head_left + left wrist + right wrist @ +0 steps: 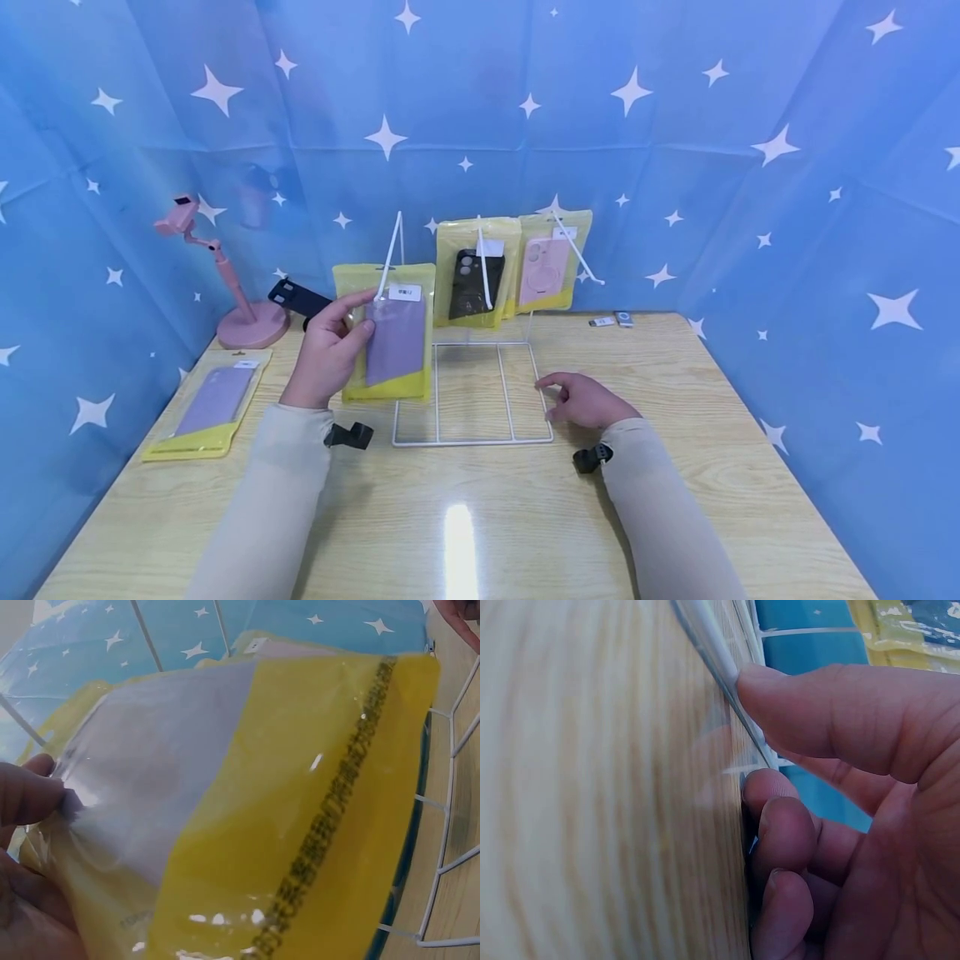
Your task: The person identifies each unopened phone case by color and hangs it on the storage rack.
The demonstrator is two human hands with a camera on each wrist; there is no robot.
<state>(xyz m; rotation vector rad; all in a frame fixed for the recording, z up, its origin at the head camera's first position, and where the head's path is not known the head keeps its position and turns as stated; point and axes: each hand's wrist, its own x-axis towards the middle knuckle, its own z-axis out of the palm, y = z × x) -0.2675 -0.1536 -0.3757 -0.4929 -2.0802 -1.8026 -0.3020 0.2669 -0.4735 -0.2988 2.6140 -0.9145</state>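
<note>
My left hand [324,354] pinches the left side of a clear-and-yellow bag [396,385] with a purple phone case inside. This bag is upright at the left hook [390,250] of a white wire display rack [472,442], whose tip overlaps the bag's upper part. In the left wrist view, thumb and fingers grip the bag's [285,787] edge. My right hand [588,402] is at the right side of the rack's base. The right wrist view shows its thumb against the wire [705,630] and its fingers curled below, close to the wooden table.
Bagged black [477,287] and pink [543,271] phone cases hang on the other hooks. Another bagged purple case [213,400] lies at the table's left. Behind it stand a pink stand [251,323] and a black holder [296,296]. Two small USB sticks [602,322] lie at the back.
</note>
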